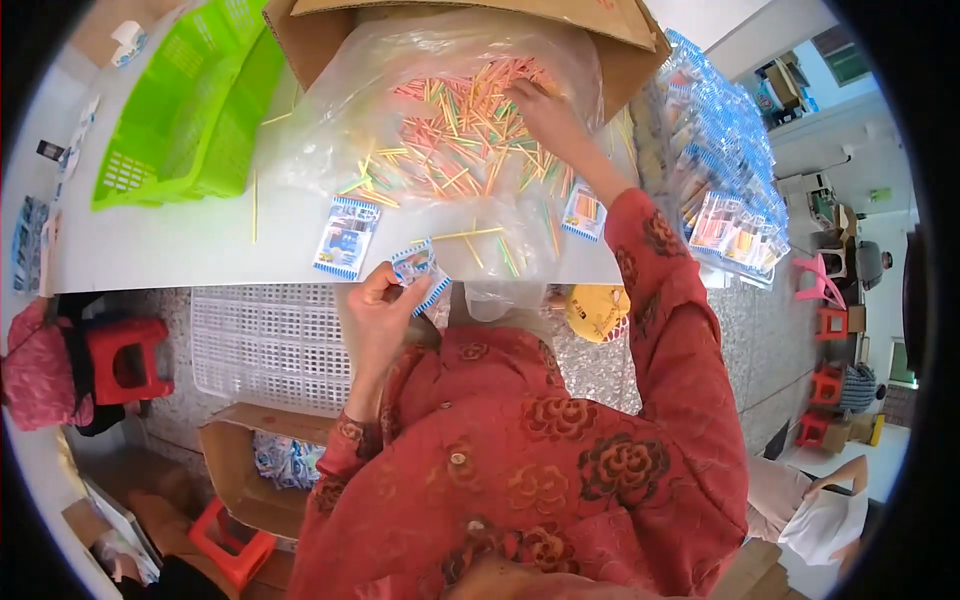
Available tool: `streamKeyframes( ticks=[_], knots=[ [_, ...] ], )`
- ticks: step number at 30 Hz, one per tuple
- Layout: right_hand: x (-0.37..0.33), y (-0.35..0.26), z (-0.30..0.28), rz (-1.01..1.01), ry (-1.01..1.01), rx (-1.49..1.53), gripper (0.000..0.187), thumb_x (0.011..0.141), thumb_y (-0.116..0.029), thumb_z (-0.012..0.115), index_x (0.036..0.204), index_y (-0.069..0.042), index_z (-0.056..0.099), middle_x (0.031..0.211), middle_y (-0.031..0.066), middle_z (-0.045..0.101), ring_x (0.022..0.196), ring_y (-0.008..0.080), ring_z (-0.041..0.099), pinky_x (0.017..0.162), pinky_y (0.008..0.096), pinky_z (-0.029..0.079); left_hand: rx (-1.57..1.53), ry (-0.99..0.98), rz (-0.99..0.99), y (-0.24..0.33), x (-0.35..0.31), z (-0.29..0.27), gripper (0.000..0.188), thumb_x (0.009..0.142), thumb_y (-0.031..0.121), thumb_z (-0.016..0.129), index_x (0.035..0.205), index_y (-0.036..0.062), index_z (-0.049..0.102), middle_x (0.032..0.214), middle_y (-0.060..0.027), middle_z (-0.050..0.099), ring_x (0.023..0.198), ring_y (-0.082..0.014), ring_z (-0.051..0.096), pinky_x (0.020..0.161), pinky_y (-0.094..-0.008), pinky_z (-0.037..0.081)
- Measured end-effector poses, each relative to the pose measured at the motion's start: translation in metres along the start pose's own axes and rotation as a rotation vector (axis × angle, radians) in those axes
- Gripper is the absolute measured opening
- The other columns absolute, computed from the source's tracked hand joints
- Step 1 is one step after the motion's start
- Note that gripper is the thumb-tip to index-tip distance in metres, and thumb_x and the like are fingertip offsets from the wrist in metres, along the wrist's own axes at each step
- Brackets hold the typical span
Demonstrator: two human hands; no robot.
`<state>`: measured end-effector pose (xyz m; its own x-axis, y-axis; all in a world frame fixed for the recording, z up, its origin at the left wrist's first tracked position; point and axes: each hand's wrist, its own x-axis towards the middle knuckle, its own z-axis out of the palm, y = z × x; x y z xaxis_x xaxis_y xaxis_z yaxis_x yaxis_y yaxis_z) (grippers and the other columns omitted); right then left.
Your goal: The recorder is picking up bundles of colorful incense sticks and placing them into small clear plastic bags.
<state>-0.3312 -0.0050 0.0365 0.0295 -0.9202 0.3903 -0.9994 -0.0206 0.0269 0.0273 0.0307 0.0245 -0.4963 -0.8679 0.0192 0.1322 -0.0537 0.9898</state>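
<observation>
Near the table's front edge, my left hand (375, 318) pinches a small blue-and-white plastic packet (420, 268) between thumb and fingers. My right hand (546, 116) reaches forward to the far side of a pile of thin pink, yellow and green sticks (455, 150). Its fingers are curled together at the sticks, and their tips are hidden, so any stick in them cannot be made out. The pile lies on a clear plastic bag (335, 95) spilling from a cardboard carton (632, 60). One similar packet (346, 238) lies left of my left hand, another packet (584, 210) below my right forearm.
A bright green basket (225, 150) stands at the far left of the white table (150, 255). Filled packets are heaped (715, 130) to the right. Below are a white crate (265, 335), a carton of packets (235, 470) and red stools (130, 360). Another person (825, 510) stands at lower right.
</observation>
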Motion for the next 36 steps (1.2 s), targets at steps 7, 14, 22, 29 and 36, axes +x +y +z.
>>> streamKeyframes(
  ticks=[7, 14, 22, 29, 36],
  knots=[
    [0.028, 0.007, -0.003, -0.047, -0.123, -0.100, 0.056, 0.072, 0.007, 0.048, 0.125, -0.010, 0.045, 0.133, 0.0082, 0.042, 0.110, 0.0291, 0.052, 0.088, 0.0391, 0.047, 0.020, -0.028, -0.033, 0.007, -0.004, 0.000, 0.022, 0.076, -0.003, 0.068, 0.098, -0.0013, 0.065, 0.084, -0.0005, 0.064, 0.073, -0.0052, 0.056, 0.064, -0.0200, 0.046],
    [0.035, 0.015, 0.004, -0.309, -0.314, -0.183, 0.052, 0.076, 0.004, 0.047, 0.126, -0.009, 0.043, 0.137, 0.0087, 0.037, 0.119, 0.0293, 0.045, 0.094, 0.0361, 0.044, 0.009, -0.068, -0.021, 0.001, -0.002, 0.006, 0.024, 0.077, -0.005, 0.066, 0.101, -0.0037, 0.063, 0.089, -0.0035, 0.064, 0.077, -0.0070, 0.057, 0.068, -0.0209, 0.048],
    [0.030, 0.011, 0.009, -0.337, -0.404, -0.193, 0.043, 0.077, 0.001, 0.047, 0.119, -0.005, 0.047, 0.125, 0.0112, 0.046, 0.115, 0.0286, 0.047, 0.091, 0.0346, 0.046, -0.020, -0.082, -0.065, -0.001, -0.002, 0.007, 0.026, 0.077, -0.006, 0.065, 0.104, -0.0051, 0.062, 0.092, -0.0055, 0.064, 0.081, -0.0088, 0.058, 0.073, -0.0222, 0.048],
    [0.026, 0.007, -0.009, -0.208, -0.498, 0.030, 0.044, 0.070, 0.001, 0.058, 0.114, -0.001, 0.051, 0.115, 0.0122, 0.053, 0.111, 0.0290, 0.050, 0.089, 0.0395, 0.045, 0.011, -0.052, -0.077, 0.001, 0.000, 0.016, 0.006, 0.076, 0.000, 0.069, 0.077, 0.0015, 0.062, 0.071, 0.0045, 0.057, 0.065, -0.0012, 0.044, 0.058, -0.0178, 0.036],
    [0.032, -0.003, -0.006, -0.181, -0.582, 0.028, 0.042, 0.071, 0.002, 0.055, 0.113, -0.001, 0.051, 0.111, 0.0139, 0.055, 0.108, 0.0304, 0.052, 0.089, 0.0398, 0.044, -0.035, -0.049, -0.069, 0.002, -0.002, 0.018, 0.005, 0.076, -0.001, 0.068, 0.079, 0.0004, 0.063, 0.073, 0.0030, 0.059, 0.067, -0.0019, 0.047, 0.059, -0.0183, 0.038]
  ],
)
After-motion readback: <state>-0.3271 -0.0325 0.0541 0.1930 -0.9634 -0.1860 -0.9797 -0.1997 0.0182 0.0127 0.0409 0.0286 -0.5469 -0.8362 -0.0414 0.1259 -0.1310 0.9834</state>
